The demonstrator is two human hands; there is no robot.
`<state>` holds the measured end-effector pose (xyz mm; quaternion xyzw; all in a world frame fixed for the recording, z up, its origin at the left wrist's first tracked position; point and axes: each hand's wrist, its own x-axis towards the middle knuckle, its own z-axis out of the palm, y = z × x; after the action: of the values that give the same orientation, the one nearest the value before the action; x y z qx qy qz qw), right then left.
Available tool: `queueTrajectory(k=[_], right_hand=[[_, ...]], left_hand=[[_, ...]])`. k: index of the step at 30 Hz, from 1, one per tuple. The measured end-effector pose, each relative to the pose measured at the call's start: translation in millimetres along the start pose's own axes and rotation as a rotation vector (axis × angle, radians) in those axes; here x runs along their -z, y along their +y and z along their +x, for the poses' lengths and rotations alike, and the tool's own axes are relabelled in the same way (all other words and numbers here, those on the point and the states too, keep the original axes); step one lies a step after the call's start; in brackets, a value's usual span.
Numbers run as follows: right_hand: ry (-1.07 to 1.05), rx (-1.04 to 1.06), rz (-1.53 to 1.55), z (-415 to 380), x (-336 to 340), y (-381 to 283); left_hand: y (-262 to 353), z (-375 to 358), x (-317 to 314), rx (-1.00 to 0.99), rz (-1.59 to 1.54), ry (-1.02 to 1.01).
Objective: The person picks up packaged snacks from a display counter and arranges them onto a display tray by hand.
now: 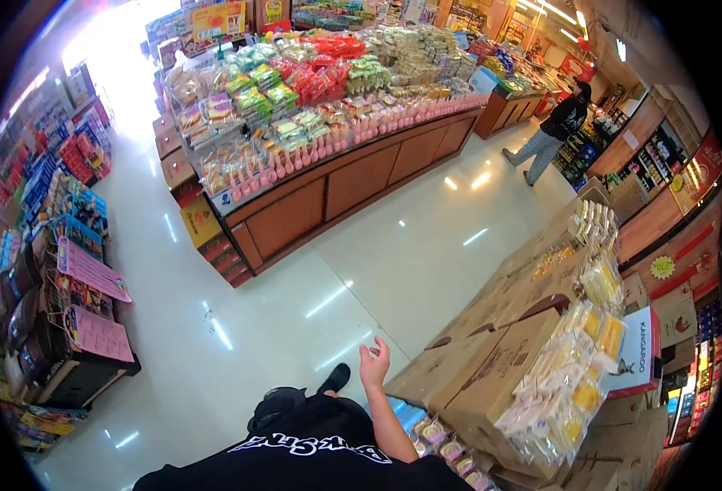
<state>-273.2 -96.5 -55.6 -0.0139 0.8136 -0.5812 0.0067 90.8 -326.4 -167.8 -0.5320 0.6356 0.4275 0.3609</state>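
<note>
boxes (492,368) of brown card stand in a long row at the right, near the wearer's right hand (374,366) but not touching it. the hand hangs above the pale floor (271,327); its fingers (383,353) are loosely bent and parted, gripping nothing, perhaps just relaxed. the left hand is out of view, so its fingers cannot be told. clear packs (578,360) of yellow food lie on top of the boxes, which seem to serve as a stand that lifts goods within reach. across the floor, a wood-panelled surface (361,180) carries heaped packets (312,78), likely piled high to be seen, with pink spoon-shaped items (283,164) lined along its edge, probably for easy access. farther off, another person (564,123) stands beside shelves (578,164)
</note>
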Motion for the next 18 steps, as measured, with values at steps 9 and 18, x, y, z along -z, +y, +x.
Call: queueTrajectory(k=[9, 18], right_hand=[[0.057, -0.097, 0.015, 90, 12, 8], [0.058, -0.193, 0.021, 136, -19, 2]], left_hand=[[160, 9, 42, -0.244, -0.152, 0.093], [202, 32, 63, -0.183, -0.113, 0.062]])
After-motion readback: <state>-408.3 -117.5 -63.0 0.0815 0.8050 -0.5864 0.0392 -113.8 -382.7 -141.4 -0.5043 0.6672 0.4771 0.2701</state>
